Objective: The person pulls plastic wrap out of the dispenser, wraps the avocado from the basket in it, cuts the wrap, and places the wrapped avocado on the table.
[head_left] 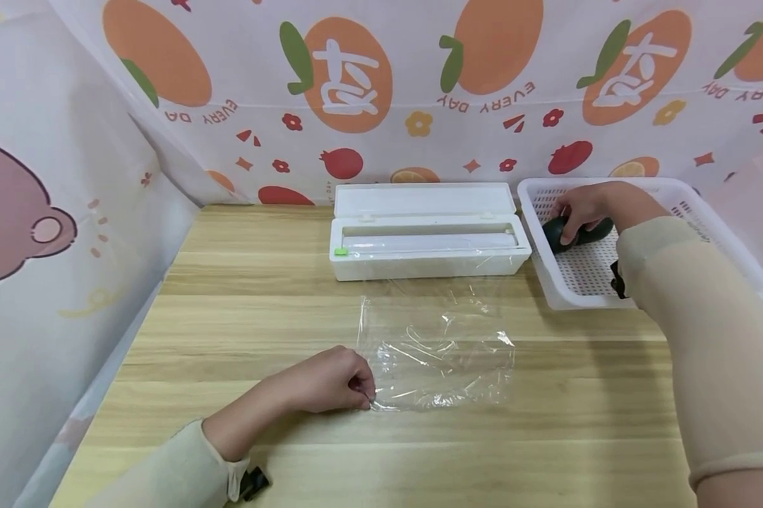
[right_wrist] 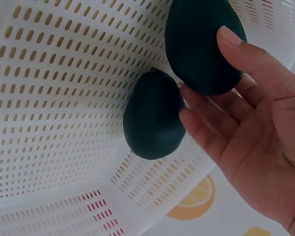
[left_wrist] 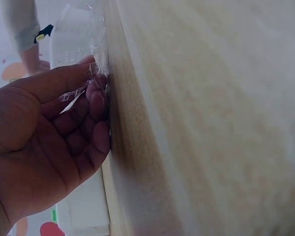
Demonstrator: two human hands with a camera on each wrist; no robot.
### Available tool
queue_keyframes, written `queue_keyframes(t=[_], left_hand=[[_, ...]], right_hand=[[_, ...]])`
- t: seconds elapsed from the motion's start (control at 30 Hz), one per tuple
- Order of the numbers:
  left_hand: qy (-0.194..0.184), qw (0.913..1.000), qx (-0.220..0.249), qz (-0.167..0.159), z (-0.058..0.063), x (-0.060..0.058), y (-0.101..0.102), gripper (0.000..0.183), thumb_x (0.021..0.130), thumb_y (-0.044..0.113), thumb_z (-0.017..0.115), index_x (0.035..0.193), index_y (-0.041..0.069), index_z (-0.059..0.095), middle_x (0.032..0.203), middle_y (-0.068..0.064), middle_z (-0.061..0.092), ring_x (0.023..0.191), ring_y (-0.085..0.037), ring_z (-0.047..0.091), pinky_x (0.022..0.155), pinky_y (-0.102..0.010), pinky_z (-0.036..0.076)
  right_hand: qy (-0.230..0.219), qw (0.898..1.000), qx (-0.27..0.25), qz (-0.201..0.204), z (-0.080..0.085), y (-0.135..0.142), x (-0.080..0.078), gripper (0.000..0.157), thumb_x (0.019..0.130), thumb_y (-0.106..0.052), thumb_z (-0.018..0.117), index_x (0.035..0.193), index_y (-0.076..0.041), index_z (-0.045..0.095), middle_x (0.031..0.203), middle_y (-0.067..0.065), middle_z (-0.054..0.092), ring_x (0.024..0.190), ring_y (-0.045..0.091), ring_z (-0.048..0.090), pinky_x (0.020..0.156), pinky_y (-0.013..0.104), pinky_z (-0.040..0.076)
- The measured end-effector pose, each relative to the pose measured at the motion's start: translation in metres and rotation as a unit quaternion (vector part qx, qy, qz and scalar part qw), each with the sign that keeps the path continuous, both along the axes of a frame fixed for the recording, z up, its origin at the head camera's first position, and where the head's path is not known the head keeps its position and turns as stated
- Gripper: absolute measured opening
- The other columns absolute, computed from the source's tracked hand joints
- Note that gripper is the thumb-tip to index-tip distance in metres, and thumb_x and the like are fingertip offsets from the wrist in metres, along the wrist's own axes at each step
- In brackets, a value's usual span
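Observation:
A sheet of clear cling film (head_left: 441, 353) lies stretched over the wooden table, coming from a white dispenser box (head_left: 428, 269) with its lid raised. My left hand (head_left: 330, 381) pinches the film's near left corner at the table surface; crinkled film shows between thumb and fingertips in the left wrist view. Over at the right, my right hand (head_left: 591, 204) reaches into a white plastic basket (head_left: 549, 282). It grips a dark green avocado (right_wrist: 201, 44) between thumb and fingers. A second avocado (right_wrist: 155, 115) rests in the basket beside it, close against the fingertips.
A film roll (head_left: 428, 242) sits inside the dispenser, with a small green slider (head_left: 341, 252) at its left front edge. The basket stands right beside the dispenser. A fruit-printed cloth (head_left: 419, 92) hangs behind the table (head_left: 248, 310), and another printed cloth covers the left side.

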State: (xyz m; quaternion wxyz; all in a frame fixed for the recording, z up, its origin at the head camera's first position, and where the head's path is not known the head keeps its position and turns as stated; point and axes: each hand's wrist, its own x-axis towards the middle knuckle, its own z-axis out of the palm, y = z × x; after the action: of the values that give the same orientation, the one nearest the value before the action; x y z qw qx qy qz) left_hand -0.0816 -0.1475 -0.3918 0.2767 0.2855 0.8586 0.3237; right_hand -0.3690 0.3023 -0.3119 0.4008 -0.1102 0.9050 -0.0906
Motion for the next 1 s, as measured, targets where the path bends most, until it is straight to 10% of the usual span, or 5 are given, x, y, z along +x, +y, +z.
queue_keyframes(t=[0.3, 0.63, 1.0], left_hand=[[0.009, 0.9999, 0.003, -0.008, 0.0, 0.0, 0.002, 0.008, 0.081, 0.009, 0.078, 0.078, 0.015, 0.074, 0.072, 0.014, 0.062, 0.065, 0.0, 0.053, 0.062, -0.021, 0.048], [0.028, 0.9994, 0.015, -0.013, -0.002, 0.003, 0.001, 0.013, 0.083, 0.007, 0.075, 0.077, 0.019, 0.074, 0.07, 0.014, 0.062, 0.065, 0.001, 0.051, 0.06, -0.019, 0.047], [0.026, 0.9995, 0.013, -0.01, -0.002, 0.003, 0.0, 0.011, 0.082, 0.007, 0.076, 0.078, 0.018, 0.074, 0.074, 0.013, 0.065, 0.066, 0.0, 0.055, 0.063, -0.02, 0.05]], right_hand=[[0.009, 1.0, -0.015, -0.02, 0.015, 0.005, 0.012, 0.086, 0.08, -0.032, 0.082, 0.144, 0.005, 0.038, 0.139, 0.032, 0.037, 0.121, 0.044, 0.042, 0.101, 0.05, 0.048], [0.123, 0.992, 0.016, 0.026, 0.032, 0.007, 0.034, 0.09, 0.075, -0.052, 0.08, 0.142, -0.003, 0.046, 0.132, 0.026, 0.049, 0.116, 0.044, 0.041, 0.09, 0.058, 0.049], [0.185, 0.982, -0.032, -0.015, 0.041, 0.02, 0.066, 0.093, 0.073, -0.06, 0.078, 0.143, -0.006, 0.049, 0.134, 0.026, 0.052, 0.116, 0.042, 0.043, 0.086, 0.057, 0.048]])
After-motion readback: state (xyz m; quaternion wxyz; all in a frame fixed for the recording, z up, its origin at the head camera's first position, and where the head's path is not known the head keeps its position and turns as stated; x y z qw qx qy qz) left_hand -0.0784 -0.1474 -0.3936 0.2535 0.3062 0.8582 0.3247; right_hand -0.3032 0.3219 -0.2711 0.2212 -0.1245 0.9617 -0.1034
